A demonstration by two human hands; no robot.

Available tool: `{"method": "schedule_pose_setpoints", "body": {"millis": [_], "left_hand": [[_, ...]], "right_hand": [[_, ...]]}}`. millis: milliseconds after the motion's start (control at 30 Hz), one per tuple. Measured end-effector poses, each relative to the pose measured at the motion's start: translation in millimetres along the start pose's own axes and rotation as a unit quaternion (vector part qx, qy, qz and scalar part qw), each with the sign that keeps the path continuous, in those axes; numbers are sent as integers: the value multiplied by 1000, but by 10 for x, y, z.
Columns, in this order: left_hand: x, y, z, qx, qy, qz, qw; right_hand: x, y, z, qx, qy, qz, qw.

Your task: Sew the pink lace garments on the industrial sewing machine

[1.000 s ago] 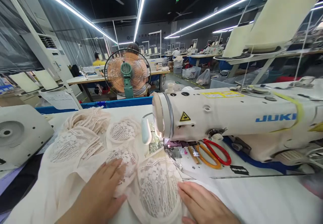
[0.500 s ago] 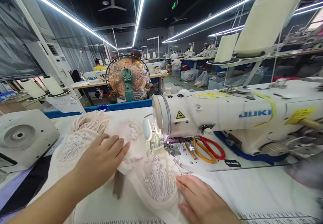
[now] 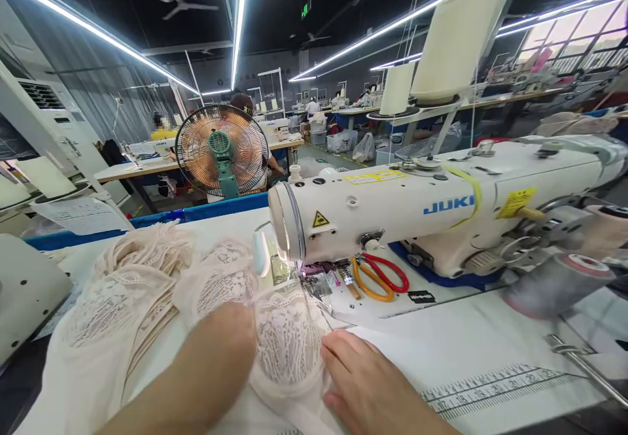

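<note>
A cream lace bra (image 3: 287, 337) lies with one cup under the needle end of a white sewing machine (image 3: 343, 216). My right hand (image 3: 367, 382) is at that cup's right edge, fingers together and curled onto the fabric, thumb lower down. My left hand (image 3: 223, 347) is smeared by motion just left of the same cup, over the other lace cup (image 3: 223, 284); its fingers are hidden. A stack of similar lace bras (image 3: 105, 307) lies farther left on the table. The needle and presser foot are too small to make out.
Red-handled and orange-handled scissors (image 3: 380, 278) and a black blade (image 3: 422, 297) lie beside the machine. A printed ruler (image 3: 495, 392) runs along the front edge. A grey thread cone (image 3: 564, 284) is at right, a fan (image 3: 222, 150) beyond the table. People sit farther back.
The camera view has turned right. My left hand has moved off the far fabric, down and nearer the cup under the machine. My right hand stays at that cup's edge.
</note>
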State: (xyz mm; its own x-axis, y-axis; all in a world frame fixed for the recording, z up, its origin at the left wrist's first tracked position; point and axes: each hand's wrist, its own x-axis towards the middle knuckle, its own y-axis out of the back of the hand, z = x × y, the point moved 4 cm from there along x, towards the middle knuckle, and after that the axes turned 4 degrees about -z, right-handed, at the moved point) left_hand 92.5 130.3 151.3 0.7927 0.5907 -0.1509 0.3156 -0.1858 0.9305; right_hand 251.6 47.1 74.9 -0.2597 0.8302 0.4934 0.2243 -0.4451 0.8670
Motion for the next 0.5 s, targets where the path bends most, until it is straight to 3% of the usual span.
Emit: {"method": "schedule_pose_setpoints", "body": {"millis": [133, 300, 500], "left_hand": [[296, -54, 363, -87, -116, 34, 989], [491, -418, 282, -171, -60, -48, 982], [524, -411, 258, -168, -30, -62, 983]], "right_hand": [[16, -4, 19, 21, -4, -20, 1000], [-25, 12, 20, -20, 22, -25, 999], [11, -49, 54, -35, 11, 38, 999]]}}
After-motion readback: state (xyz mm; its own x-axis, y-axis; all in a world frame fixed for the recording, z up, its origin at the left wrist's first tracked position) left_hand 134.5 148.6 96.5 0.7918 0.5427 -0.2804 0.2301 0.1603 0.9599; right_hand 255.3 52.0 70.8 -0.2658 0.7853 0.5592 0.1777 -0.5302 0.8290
